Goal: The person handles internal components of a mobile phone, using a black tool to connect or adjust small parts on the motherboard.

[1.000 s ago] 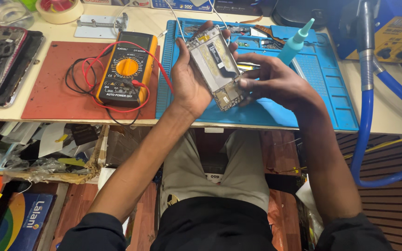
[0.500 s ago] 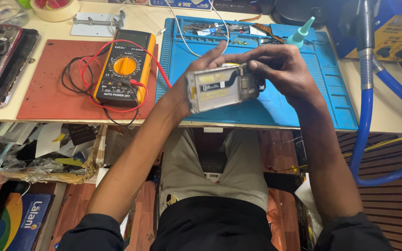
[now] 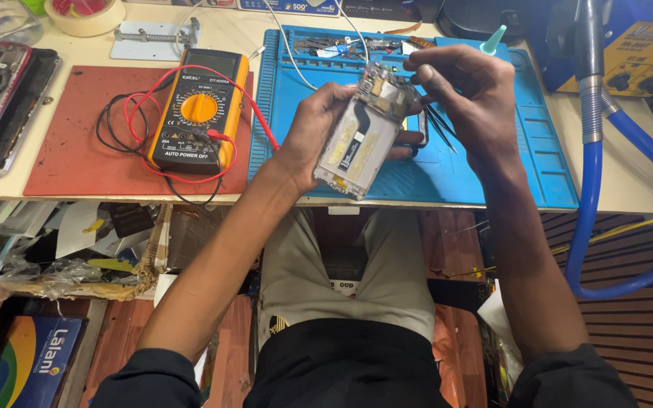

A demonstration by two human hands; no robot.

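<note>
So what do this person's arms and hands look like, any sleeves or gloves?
Both hands are bare: the left hand and right hand wear no gloves, rings or watch that I can see. Dark sleeves are pushed up near the elbows, leaving the forearms uncovered. No markings or cables on them.

A pale workbench (image 3: 644, 196) runs across the upper part of the view, its front edge just above a cluttered shelf (image 3: 62, 249) of papers and plastic. On the workbench lie a blue work mat (image 3: 538, 143) and, to its left, a red mat (image 3: 69, 151). Below the workbench, reddish wooden boards (image 3: 221, 332) show. A blue hose (image 3: 606, 219) loops down beside the workbench's right end. Light is even and bright.
</note>
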